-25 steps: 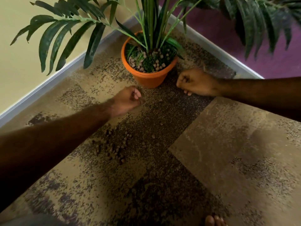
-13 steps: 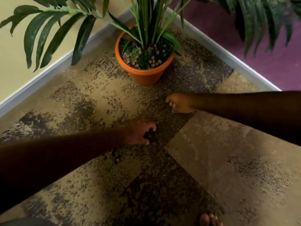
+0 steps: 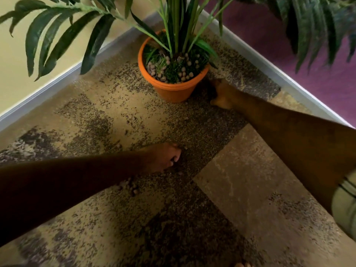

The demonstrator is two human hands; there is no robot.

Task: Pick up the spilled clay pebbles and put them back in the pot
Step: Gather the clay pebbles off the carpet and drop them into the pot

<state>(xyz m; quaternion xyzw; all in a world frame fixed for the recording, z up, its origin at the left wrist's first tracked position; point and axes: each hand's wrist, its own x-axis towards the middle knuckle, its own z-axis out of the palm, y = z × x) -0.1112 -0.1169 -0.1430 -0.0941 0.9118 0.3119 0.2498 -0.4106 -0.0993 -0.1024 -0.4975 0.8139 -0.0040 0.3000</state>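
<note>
left hand [image 3: 164, 158]: low on the carpet, middle of the floor, fingers curled under, tips pinching at small dark bits that look like pebbles; what exactly it grips is blurred
right hand [image 3: 221, 95]: down on the carpet just right of the pot base, fingers bent toward the pot; whether it holds anything, cannot tell, that side is in shadow
left forearm [image 3: 67, 187]: bare, runs in from the left edge, dark with shade
right forearm [image 3: 298, 143]: bare, comes in from the right edge, pale sleeve cuff [image 3: 346, 207] at the edge
spilled clay pebbles [image 3: 131, 187]: small cluster on the carpet just under the left forearm, a few strays near the left fingertips, one or two further up toward the pot
pebbles in pot [image 3: 183, 74]: pale round ones lying on the soil and green tufts
pot [image 3: 173, 91]: orange, upright, in the room corner
plant [image 3: 173, 26]: tall green stems from the pot, long fronds spread left and right overhead
carpet [image 3: 240, 189]: tan and dark speckled tiles
walls: yellow wall [image 3: 19, 83] on left, purple wall [image 3: 317, 64] on right, grey baseboard [image 3: 48, 91] along both
toes [image 3: 242, 264]: bare, at bottom edge
</note>
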